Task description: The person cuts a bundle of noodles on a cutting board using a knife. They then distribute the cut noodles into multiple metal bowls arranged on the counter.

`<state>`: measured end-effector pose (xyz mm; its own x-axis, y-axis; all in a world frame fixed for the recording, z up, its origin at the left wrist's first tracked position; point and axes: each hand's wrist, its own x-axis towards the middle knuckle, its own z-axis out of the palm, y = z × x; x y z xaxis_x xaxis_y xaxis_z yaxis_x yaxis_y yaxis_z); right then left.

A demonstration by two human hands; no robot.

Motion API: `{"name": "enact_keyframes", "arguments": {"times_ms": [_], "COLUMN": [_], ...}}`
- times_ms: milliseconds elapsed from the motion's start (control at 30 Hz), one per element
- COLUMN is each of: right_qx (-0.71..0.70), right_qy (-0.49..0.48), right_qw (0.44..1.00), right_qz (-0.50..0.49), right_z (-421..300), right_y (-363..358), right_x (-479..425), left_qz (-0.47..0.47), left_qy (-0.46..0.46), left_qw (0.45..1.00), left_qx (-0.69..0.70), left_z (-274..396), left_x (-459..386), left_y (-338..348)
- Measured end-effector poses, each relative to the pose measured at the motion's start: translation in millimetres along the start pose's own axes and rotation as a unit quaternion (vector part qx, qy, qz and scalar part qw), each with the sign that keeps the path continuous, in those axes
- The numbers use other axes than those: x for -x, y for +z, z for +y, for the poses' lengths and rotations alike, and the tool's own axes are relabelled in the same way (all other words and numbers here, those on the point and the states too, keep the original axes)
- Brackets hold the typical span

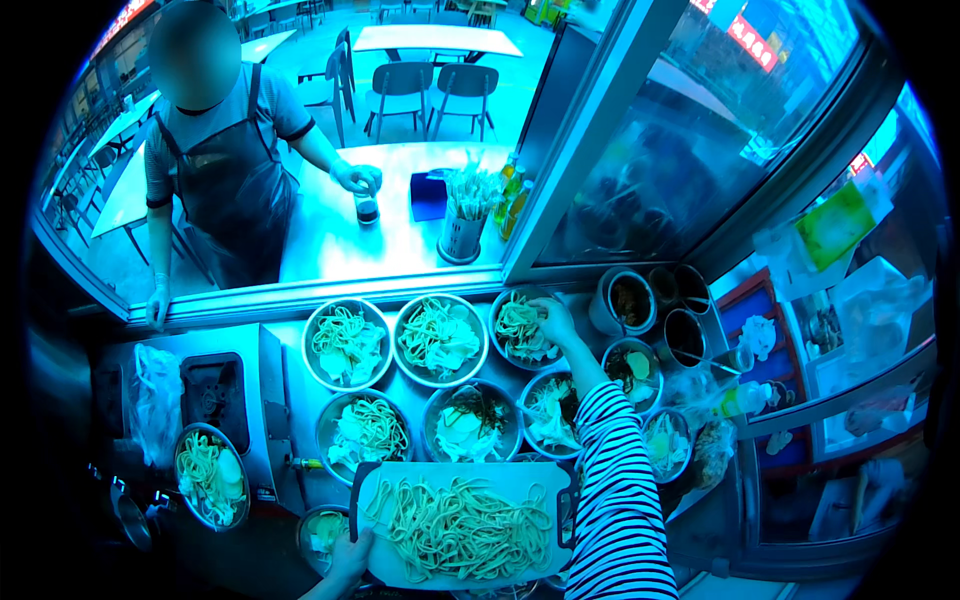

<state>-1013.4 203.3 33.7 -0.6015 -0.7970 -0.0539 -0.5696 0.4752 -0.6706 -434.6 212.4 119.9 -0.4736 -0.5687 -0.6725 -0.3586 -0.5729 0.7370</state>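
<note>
My left hand [349, 559] grips the left edge of a pale cutting board [465, 472] with dark end trim. A heap of noodles [469, 529] lies spread over this board. My right hand [556, 324], in a striped sleeve, reaches into a round bowl [517, 363] at the back. Its fingers touch the noodles [517, 322] there; whether they close on any is not plain. Left of it stand two bowls of noodles and pale slices [346, 386] [441, 381]. Nearer are a noodle bowl [364, 439] and a bowl topped with dark shreds [472, 424].
Sauce pots [622, 301] stand at the back right. A noodle bowl [212, 480] sits by the stove [217, 390] at left. Beyond the window sill [322, 291], a person [225, 165] in an apron holds a small cup [367, 210] on a table beside a utensil holder [460, 236].
</note>
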Motion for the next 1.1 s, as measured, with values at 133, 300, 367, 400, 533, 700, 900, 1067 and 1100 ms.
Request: {"name": "enact_keyframes", "arguments": {"times_ms": [133, 300, 367, 400, 533, 700, 900, 1067, 1100], "right_qx": [0.161, 0.279, 0.253, 0.217, 0.0, 0.067, 0.098, 0.075, 0.035], "right_qy": [-0.181, -0.155, -0.151, -0.158, -0.134, -0.227, -0.226, -0.244, -0.234], "right_qw": [0.969, 0.937, 0.954, 0.963, 0.99, 0.931, 0.932, 0.934, 0.939], "right_qz": [-0.044, -0.144, -0.06, 0.006, -0.036, -0.277, -0.267, -0.252, -0.249], "right_z": [-18, -52, -65, -73, -162, -237, -268, -272, -279], "right_y": [23, 8, -12, -27, -57, -40, -22, -22, -27], "right_x": [24, 51, 65, 75, 141, 279, 348, 366, 368], "left_qz": [0.021, 0.02, 0.017, 0.009, 0.01, 0.015, 0.003, -0.002, -0.008], "left_qy": [-0.009, 0.005, 0.006, 0.015, 0.042, 0.015, 0.067, 0.087, 0.086], "left_qw": [1.0, 0.999, 1.0, 0.999, 0.997, 0.998, 0.986, 0.986, 0.984], "left_qx": [0.02, 0.031, 0.013, 0.041, 0.067, 0.056, 0.15, 0.144, 0.154], "left_z": [-16, -17, -12, -10, -14, -4, -13, -19, -23], "left_x": [-6, -15, -16, -16, -9, 13, 44, 70, 73], "left_y": [-9, -6, -4, -2, -4, 2, 2, 0, -2]}}
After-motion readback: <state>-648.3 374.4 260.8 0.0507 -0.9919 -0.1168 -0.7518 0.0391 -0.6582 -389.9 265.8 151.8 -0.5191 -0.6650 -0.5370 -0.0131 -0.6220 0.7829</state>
